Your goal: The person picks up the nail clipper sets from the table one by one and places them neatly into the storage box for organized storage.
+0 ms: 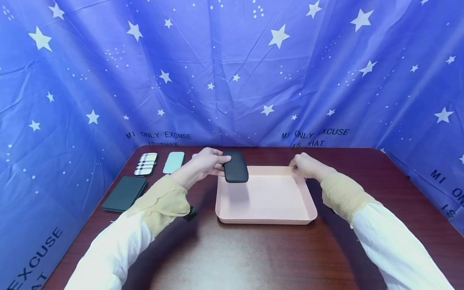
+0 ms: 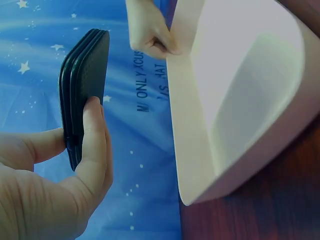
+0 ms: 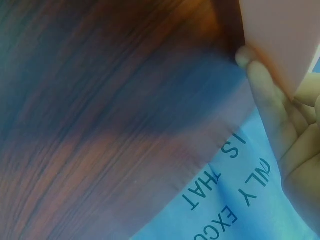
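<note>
- Black wallet [image 1: 236, 167]: in the air above the far left part of the pink tray [image 1: 266, 221], not touching it.
- Left hand [image 1: 209, 162]: fingers pinch the wallet by one side only. Likely failure: it pivots or slips, since most of it overhangs the grip.
- Layered edge shows in the left wrist view; pinching just some layers could let it unfold.
- Lowered as is, it may clip the tray's left or far wall; it's near both.
- Right hand [image 1: 306, 164]: fingers grip the tray's far right corner. A tug there could skew the tray on the bench [image 1: 235, 257].
- Left sleeve [image 1: 159, 201] could snag the dark green case [image 1: 125, 193] on retreat.
</note>
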`<state>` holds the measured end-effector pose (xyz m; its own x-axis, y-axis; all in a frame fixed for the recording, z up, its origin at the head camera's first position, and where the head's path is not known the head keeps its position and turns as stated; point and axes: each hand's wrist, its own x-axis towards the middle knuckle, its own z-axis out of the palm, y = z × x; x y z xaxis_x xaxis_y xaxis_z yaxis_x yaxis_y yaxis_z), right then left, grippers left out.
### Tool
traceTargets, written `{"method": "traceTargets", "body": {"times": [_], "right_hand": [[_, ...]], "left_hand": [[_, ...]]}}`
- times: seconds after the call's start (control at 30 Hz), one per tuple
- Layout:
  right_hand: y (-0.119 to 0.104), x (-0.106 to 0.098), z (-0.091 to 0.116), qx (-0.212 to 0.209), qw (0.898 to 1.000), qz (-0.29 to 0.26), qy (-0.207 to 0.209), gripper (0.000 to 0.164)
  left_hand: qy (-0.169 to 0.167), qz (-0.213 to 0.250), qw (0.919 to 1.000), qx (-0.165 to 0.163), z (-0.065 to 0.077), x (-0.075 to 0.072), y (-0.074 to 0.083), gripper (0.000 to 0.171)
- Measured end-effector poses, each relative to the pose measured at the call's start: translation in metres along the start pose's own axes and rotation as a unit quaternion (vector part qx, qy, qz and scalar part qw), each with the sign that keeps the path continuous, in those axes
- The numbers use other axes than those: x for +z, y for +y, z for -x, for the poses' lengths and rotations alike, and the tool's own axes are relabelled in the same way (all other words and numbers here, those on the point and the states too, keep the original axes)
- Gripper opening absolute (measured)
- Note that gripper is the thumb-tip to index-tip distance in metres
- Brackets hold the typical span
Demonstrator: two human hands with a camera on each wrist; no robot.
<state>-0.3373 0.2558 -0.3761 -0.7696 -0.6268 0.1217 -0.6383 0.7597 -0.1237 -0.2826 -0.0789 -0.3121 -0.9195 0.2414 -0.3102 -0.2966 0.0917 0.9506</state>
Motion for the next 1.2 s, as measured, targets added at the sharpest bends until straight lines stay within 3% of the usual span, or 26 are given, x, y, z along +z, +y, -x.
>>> {"method": "traceTargets", "body": {"times": [0.27,0.47,0.73,0.93,1.2], "right_hand": [[0.001,-0.001,-0.002,0.0,1.0,-0.004,-0.015,0.028],[0.001,-0.004,-0.002,0.021,0.999,-0.027,-0.041,0.018],[0.001,-0.005,-0.005,0.014,0.999,-0.008,-0.048,0.015],[0.004,-0.004,-0.004,0.038,0.997,-0.033,-0.066,0.014],[0.003,-0.005,-0.006,0.021,0.998,-0.019,-0.055,0.015]], "left_hand": [[-0.014,0.01,0.9998,-0.009,-0.013,0.018,0.005,0.032],[-0.017,0.003,0.9998,-0.007,-0.022,0.028,0.007,0.035],[-0.021,-0.012,0.9997,-0.01,-0.029,0.048,0.013,0.037],[-0.025,-0.029,0.999,-0.022,-0.038,0.062,0.008,0.035],[-0.031,-0.031,0.9982,-0.04,-0.049,0.08,-0.002,0.018]]}}
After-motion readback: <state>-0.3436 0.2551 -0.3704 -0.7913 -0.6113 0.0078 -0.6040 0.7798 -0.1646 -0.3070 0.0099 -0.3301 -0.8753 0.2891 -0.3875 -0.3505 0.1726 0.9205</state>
